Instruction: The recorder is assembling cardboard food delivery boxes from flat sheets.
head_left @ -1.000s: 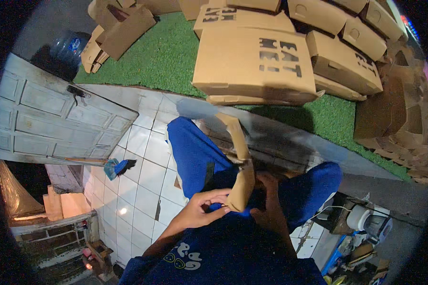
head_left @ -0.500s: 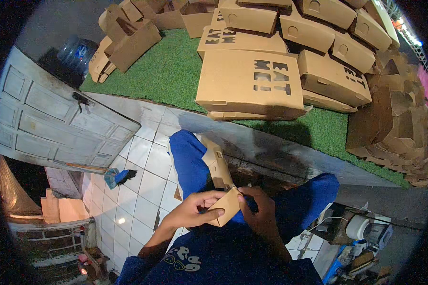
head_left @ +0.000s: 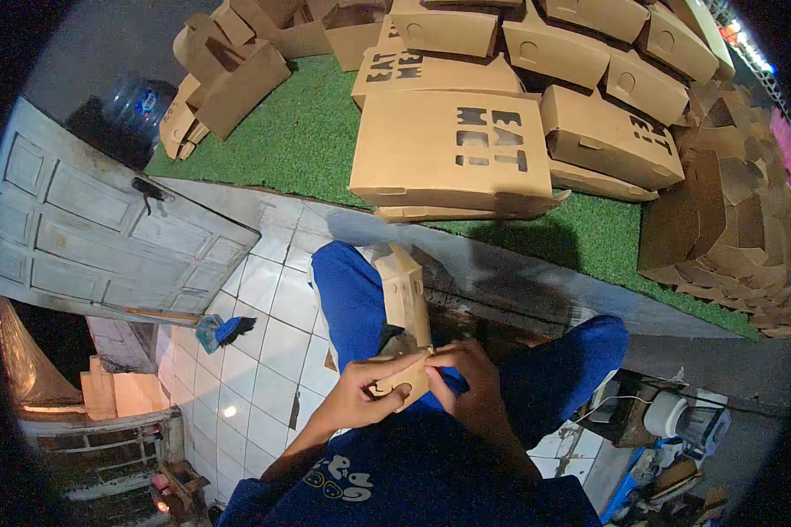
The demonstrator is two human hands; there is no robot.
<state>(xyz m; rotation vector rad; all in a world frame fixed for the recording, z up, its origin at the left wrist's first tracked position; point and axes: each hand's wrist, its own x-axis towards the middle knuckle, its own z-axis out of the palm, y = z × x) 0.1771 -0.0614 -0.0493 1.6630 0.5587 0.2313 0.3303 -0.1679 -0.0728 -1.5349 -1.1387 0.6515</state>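
Note:
A partly folded brown cardboard food box (head_left: 404, 294) lies lengthwise over my lap, between my blue-trousered knees. My left hand (head_left: 365, 391) grips its near end from the left, with the thumb pressed on the end panel. At the top right corner of that same end, the fingers of my right hand (head_left: 466, 382) pinch the board's edge. Both hands are closed on the box. My fingers hide part of the near flaps.
Ahead, a ledge with green artificial turf (head_left: 316, 132) carries stacked closed boxes (head_left: 457, 149) with cut-out lettering. Nested open boxes (head_left: 721, 211) pile up at the right. To the left are a white door (head_left: 114, 220), a blue brush (head_left: 235, 329) and a water bottle (head_left: 136, 110).
The box has turned so that its long side points more straight ahead, and its near end panel shows less. My right hand has shifted slightly left along the edge.

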